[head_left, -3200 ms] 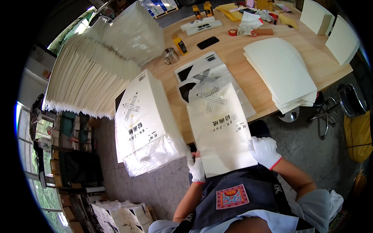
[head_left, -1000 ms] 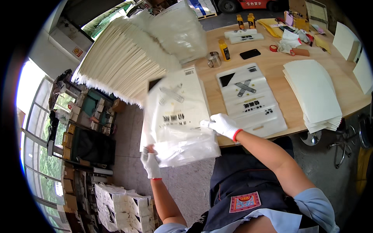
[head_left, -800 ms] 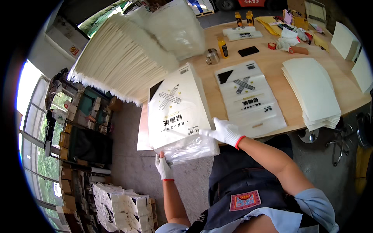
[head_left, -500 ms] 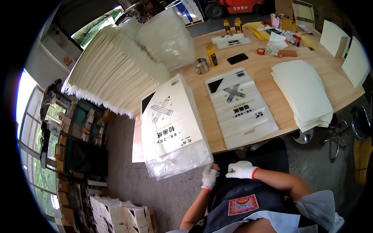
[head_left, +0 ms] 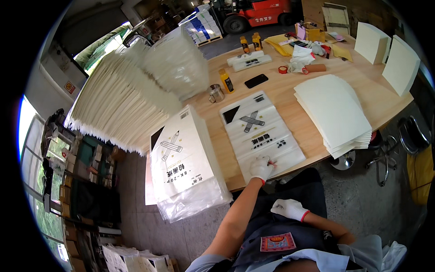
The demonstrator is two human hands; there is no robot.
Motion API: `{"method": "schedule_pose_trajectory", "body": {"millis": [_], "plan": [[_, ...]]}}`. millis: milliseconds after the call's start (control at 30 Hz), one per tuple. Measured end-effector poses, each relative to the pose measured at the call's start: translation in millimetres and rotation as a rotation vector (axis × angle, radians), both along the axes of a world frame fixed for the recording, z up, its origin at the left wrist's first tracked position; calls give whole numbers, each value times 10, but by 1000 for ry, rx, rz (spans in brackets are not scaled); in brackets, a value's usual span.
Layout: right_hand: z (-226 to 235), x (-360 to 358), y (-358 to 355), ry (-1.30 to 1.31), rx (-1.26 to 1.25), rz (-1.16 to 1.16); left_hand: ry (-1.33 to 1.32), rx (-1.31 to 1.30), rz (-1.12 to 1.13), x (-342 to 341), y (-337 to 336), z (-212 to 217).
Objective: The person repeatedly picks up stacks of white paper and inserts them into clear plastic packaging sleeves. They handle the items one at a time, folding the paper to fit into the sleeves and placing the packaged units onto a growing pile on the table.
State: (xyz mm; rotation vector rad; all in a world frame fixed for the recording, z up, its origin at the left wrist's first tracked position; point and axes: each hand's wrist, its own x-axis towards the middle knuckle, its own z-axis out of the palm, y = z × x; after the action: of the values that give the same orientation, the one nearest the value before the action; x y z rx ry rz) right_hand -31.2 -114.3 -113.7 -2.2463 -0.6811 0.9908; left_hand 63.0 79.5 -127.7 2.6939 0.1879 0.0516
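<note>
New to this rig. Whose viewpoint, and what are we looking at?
No robot here. Every picture comes from a fisheye camera worn on someone's head, looking down, so straight edges bend near the rim. The wearer's white-gloved left hand is at the near end of some flat, clear, printed plastic bags; its grip is unclear. The white-gloved right hand is by the dark blue apron, holding nothing visible. The pale wooden table also bears a stack of white printed packs at left, fanned white sheets at right and a black rectangular phone.

Bright daylight at left windows point(head_left: 32, 165), well-lit tabletop point(head_left: 217, 136), glare on clear plastic point(head_left: 192, 201), fisheye bending, black corners
</note>
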Motion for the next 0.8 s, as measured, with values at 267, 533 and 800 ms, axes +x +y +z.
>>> {"method": "schedule_pose_trajectory", "body": {"millis": [267, 533, 800], "plan": [[-70, 132, -79, 109, 101, -82, -62, -162, 31, 91, 161, -236], [-145, 329, -100, 228, 368, -257, -53, -268, -106, 85, 239, -93], [-89, 413, -87, 330, 452, -335, -131, -372, 87, 37, 187, 167]]}}
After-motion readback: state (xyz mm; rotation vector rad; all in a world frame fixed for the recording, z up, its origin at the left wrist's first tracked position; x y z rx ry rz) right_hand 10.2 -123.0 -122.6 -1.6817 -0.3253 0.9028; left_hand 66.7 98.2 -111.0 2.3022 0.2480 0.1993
